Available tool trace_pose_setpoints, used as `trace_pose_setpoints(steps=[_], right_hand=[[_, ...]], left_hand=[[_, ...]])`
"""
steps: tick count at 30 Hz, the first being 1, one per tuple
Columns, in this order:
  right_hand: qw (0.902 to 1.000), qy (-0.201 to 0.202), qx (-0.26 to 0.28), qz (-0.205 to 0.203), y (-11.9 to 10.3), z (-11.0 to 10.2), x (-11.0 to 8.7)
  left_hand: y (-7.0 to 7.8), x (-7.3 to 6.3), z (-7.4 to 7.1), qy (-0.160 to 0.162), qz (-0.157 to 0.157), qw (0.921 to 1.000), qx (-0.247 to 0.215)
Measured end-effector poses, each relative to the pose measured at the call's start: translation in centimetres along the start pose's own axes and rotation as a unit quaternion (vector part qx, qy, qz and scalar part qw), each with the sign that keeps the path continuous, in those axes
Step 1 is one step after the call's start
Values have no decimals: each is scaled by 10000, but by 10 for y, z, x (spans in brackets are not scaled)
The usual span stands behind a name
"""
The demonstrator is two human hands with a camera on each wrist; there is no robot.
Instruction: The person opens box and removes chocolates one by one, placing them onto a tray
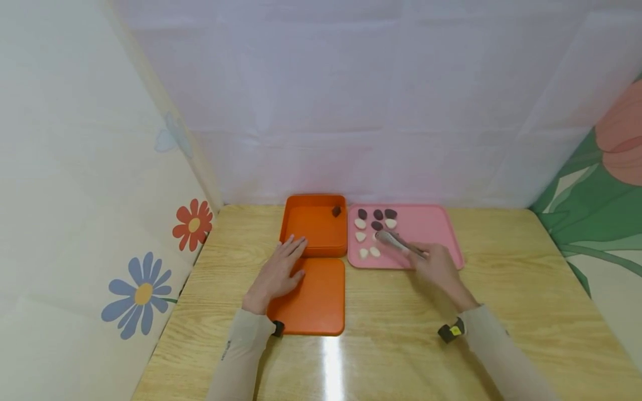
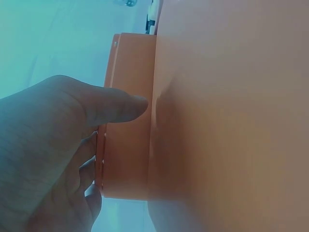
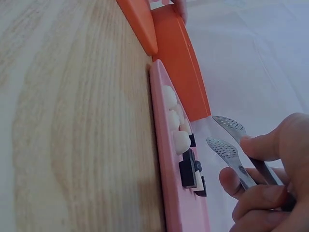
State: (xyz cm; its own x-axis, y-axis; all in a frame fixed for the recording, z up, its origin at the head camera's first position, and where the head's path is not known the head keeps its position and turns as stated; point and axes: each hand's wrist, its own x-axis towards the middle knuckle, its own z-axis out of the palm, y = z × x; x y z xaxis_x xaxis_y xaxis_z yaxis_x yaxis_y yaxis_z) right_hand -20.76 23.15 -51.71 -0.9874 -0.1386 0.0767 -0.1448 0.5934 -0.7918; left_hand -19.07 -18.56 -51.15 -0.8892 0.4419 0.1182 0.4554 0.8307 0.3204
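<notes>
My right hand (image 1: 435,267) grips metal tongs (image 1: 398,243) above a pink tray (image 1: 431,228). In the right wrist view, their perforated tips stand apart with nothing between them. Several white rounded pieces (image 1: 360,236) and dark brown pieces (image 1: 377,214) lie on the tray's left half, close below the tongs. At the near left corner of an orange box (image 1: 313,245), my left hand (image 1: 276,275) rests with its fingers extended over the rim. Its thumb lies beside the box's front wall in the left wrist view. Inside the box, one dark brown piece (image 1: 336,211) sits at the back right.
An orange lid (image 1: 316,303) lies flat on the wooden table (image 1: 401,340), just in front of the box. The tray stands right beside the box. Behind both hangs a pale cloth backdrop (image 1: 351,111), with flower-printed panels (image 1: 142,294) at the sides.
</notes>
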Motion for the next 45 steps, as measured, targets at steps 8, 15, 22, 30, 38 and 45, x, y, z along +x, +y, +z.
trace_pose_setpoints(steps=[8, 15, 22, 30, 38, 45], right_hand=[[9995, 56, -149, -276, -12, -6, 10], [9977, -122, -479, -460, -26, -11, 23], [9967, -149, -589, -533, -40, -15, 35], [9926, 35, -980, -714, -56, -16, 50], [9953, -123, -801, -532, -71, -15, 61], [9935, -126, -839, -754, -81, -13, 71]], left_hand=[[1, 0, 0, 1, 27, 10000, -13], [1, -1, 0, -17, 50, 10000, -65], [0, -1, 2, -22, 39, 10000, -45], [2, 0, 0, 41, 35, 10000, -48], [2, 0, -1, 11, 49, 10000, -20], [2, 1, -2, -38, 54, 10000, -18]])
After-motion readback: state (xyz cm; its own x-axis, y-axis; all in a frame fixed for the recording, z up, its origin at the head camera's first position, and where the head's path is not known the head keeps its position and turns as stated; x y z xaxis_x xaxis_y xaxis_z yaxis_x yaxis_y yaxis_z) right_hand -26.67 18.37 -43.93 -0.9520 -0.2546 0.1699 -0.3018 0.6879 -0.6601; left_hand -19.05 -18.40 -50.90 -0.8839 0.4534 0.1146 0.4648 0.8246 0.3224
